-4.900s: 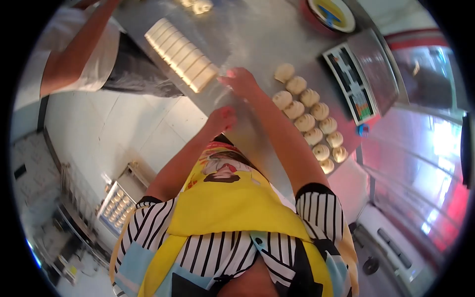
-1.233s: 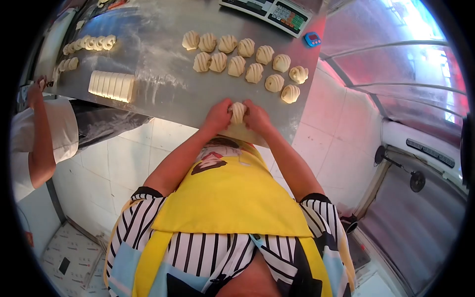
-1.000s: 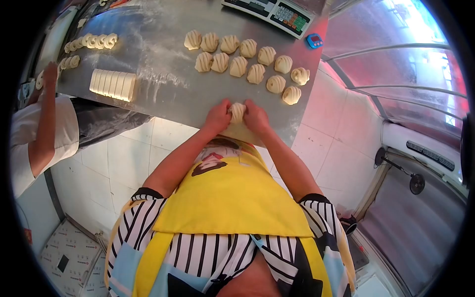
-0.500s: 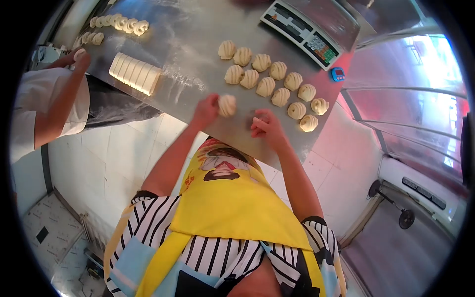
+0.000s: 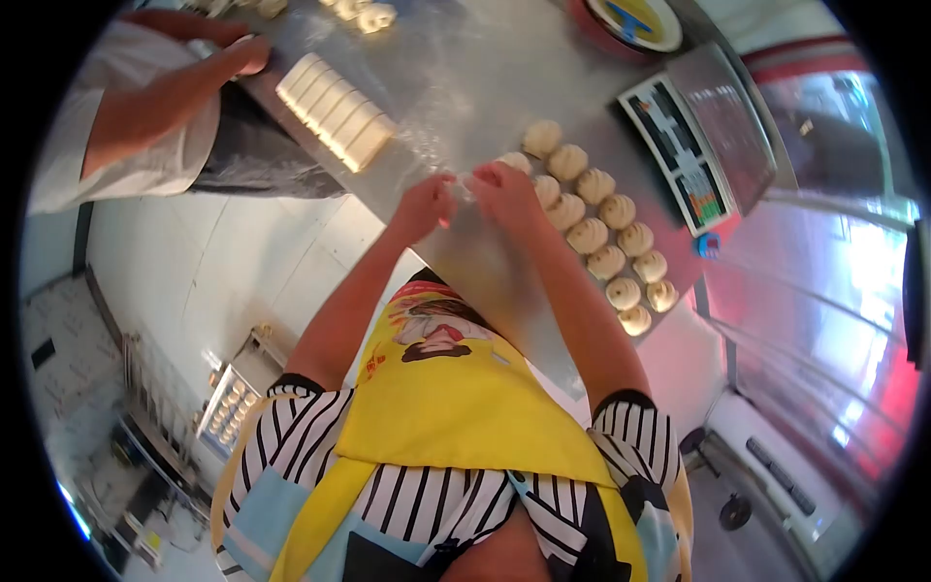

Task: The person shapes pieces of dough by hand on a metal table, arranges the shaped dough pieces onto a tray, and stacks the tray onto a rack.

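Observation:
My left hand (image 5: 425,207) hovers over the near edge of the metal table, thumb and fingers apart, and I make out nothing held in it. Just to its right is my right hand (image 5: 506,192), blurred, its fingers bent toward the left hand. A pale smear shows between the two hands; I cannot tell what it is. Right behind my right hand lies a pale swirled dough bun (image 5: 515,161), partly covered by it. Beyond my right forearm, two rows of swirled dough buns (image 5: 588,235) run toward the table's right corner.
Sliced dough (image 5: 335,112) lies at the left edge, near a co-worker's hand (image 5: 254,55). A scale (image 5: 679,150) and a blue timer (image 5: 709,245) sit right of the buns. A bowl (image 5: 662,27) stands at the back. A tray of buns (image 5: 208,417) is low at left.
The bun my left hand held is out of it, and the near row has one more bun at its left end. My view has turned left. Both hands have come closer together.

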The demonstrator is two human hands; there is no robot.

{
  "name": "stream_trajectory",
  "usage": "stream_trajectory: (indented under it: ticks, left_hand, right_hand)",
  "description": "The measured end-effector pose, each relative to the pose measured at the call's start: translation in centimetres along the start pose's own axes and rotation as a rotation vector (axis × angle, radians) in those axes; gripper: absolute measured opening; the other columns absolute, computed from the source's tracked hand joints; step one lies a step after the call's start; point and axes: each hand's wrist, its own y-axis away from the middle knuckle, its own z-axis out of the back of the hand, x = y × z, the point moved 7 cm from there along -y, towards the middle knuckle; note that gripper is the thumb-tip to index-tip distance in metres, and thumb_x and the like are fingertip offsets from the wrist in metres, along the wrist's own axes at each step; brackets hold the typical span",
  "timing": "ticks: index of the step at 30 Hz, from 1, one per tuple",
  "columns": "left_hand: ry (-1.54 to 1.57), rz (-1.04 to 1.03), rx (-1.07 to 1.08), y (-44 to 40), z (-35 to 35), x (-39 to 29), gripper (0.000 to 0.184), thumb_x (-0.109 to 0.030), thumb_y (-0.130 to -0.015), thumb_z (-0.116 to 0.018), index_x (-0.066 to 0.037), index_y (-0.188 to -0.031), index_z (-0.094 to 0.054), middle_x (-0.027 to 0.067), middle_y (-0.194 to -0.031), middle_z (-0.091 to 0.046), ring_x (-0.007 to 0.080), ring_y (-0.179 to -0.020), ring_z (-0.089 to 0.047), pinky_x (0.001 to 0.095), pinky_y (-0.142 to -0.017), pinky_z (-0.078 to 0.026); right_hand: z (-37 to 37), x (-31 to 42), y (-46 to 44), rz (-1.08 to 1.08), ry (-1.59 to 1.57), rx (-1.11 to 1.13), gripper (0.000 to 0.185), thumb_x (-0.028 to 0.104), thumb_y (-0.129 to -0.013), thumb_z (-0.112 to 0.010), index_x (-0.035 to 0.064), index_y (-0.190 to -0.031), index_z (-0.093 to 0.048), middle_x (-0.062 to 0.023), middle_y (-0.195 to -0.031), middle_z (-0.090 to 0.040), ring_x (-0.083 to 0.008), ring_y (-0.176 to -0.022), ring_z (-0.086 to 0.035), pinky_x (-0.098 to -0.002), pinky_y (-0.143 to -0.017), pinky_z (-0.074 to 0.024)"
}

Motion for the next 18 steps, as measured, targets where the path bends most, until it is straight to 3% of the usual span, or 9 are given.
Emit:
stream_trajectory:
  ticks: [2, 3, 5, 8, 11, 14, 17, 18]
  left_hand:
    - [0.078, 0.154, 0.017, 3.2, -0.1, 1.3, 0.029, -0.010, -0.088, -0.056, 0.001, -0.114, -0.054, 0.0062, -0.077, -0.065, 0.0108, -0.059, -0.060, 0.0245, -0.053, -0.047]
    - [0.172, 0.189, 0.032, 4.3, -0.5, 2.3, 0.029, -0.010, -0.088, -0.056, 0.001, -0.114, -0.054, 0.0066, -0.077, -0.065, 0.0114, -0.059, -0.060, 0.0247, -0.053, -0.047]
    - [0.363, 0.251, 0.066, 5.5, -1.2, 4.5, 0.028, -0.010, -0.088, -0.055, 0.001, -0.114, -0.055, 0.0074, -0.077, -0.065, 0.0126, -0.060, -0.061, 0.0250, -0.052, -0.046]
    - [0.439, 0.246, 0.060, 5.4, -1.2, 5.2, 0.026, -0.009, -0.090, -0.053, 0.002, -0.113, -0.054, 0.0090, -0.082, -0.065, 0.0137, -0.064, -0.062, 0.0248, -0.055, -0.048]
    - [0.766, 0.239, 0.061, 3.8, -0.8, 4.5, 0.025, -0.007, -0.092, -0.049, 0.002, -0.115, -0.054, 0.0118, -0.096, -0.065, 0.0164, -0.081, -0.064, 0.0280, -0.069, -0.051]
    - [1.407, 0.140, 0.021, 1.7, 0.1, 3.5, 0.028, -0.005, -0.093, -0.045, 0.002, -0.119, -0.053, 0.0129, -0.112, -0.060, 0.0202, -0.099, -0.061, 0.0328, -0.084, -0.050]
    - [1.498, 0.037, 0.025, 2.4, 1.4, -0.4, 0.033, 0.001, -0.088, -0.046, 0.001, -0.121, -0.051, 0.0130, -0.118, -0.057, 0.0236, -0.108, -0.057, 0.0359, -0.092, -0.048]
    - [1.329, 0.031, 0.117, 2.5, 0.8, -0.1, 0.037, 0.002, -0.086, -0.048, 0.002, -0.123, -0.050, 0.0133, -0.117, -0.058, 0.0240, -0.108, -0.057, 0.0348, -0.092, -0.048]
  right_hand:
    - [-3.8, 1.8, -6.1, 0.156, 0.178, 0.003, 0.050, 0.043, -0.077, -0.069, -0.0030, -0.094, -0.063, -0.0154, -0.088, -0.063, -0.0282, -0.078, -0.059, -0.0380, -0.069, -0.0478]
    - [-5.5, 3.5, -8.1, 0.276, 0.280, -0.047, 0.054, 0.047, -0.075, -0.070, -0.0026, -0.096, -0.063, -0.0188, -0.098, -0.063, -0.0314, -0.087, -0.059, -0.0398, -0.074, -0.0481]
    - [-9.5, 5.8, -12.0, 0.219, 0.634, -0.002, 0.056, 0.047, -0.074, -0.070, -0.0021, -0.100, -0.063, -0.0213, -0.111, -0.059, -0.0309, -0.097, -0.057, -0.0397, -0.078, -0.0488]
    - [-12.9, 8.4, -13.1, 0.239, 0.859, -0.074, 0.054, 0.041, -0.070, -0.075, -0.0026, -0.099, -0.062, -0.0217, -0.107, -0.060, -0.0335, -0.094, -0.058, -0.0407, -0.079, -0.0490]
    - [-13.6, 6.6, -13.9, 0.139, 0.230, 0.078, 0.051, 0.031, -0.065, -0.079, -0.0017, -0.099, -0.060, -0.0193, -0.102, -0.061, -0.0331, -0.089, -0.059, -0.0389, -0.079, -0.0491]
    - [-11.3, 7.5, -8.5, 0.132, 0.045, 0.070, 0.051, 0.023, -0.059, -0.082, -0.0006, -0.097, -0.057, -0.0157, -0.095, -0.062, -0.0286, -0.084, -0.060, -0.0355, -0.079, -0.0490]
    - [-4.9, 4.6, -1.0, 0.119, -0.330, -0.101, 0.047, 0.015, -0.064, -0.080, 0.0007, -0.102, -0.056, -0.0092, -0.093, -0.061, -0.0192, -0.084, -0.059, -0.0307, -0.075, -0.0485]
    - [-2.9, 3.0, 1.1, 0.109, -0.447, -0.127, 0.046, 0.013, -0.066, -0.080, 0.0006, -0.104, -0.057, -0.0077, -0.093, -0.061, -0.0168, -0.085, -0.058, -0.0295, -0.074, -0.0484]
